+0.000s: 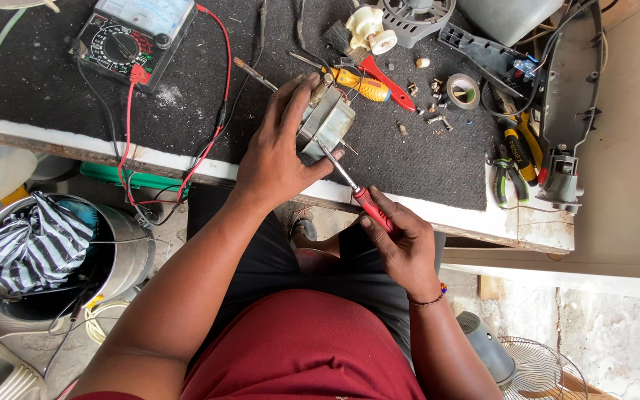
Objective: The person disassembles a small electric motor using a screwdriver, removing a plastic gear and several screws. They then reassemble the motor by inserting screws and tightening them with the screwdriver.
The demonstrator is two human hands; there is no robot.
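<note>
My left hand (279,152) grips a small grey metal motor (329,118) on the black mat (75,104) of the workbench. My right hand (401,241) holds a screwdriver with a red handle (373,210). Its metal shaft runs up and left, and the tip rests against the motor's near side. A short threaded shaft sticks out of the motor on the right. My left palm and fingers hide most of the motor's left side.
A multimeter (131,37) with red and black leads lies at the back left. A yellow screwdriver (361,85), tape roll (463,91), loose screws (438,118), pliers (509,167) and grey fan parts (568,104) lie to the right. A metal bucket (124,255) stands below left.
</note>
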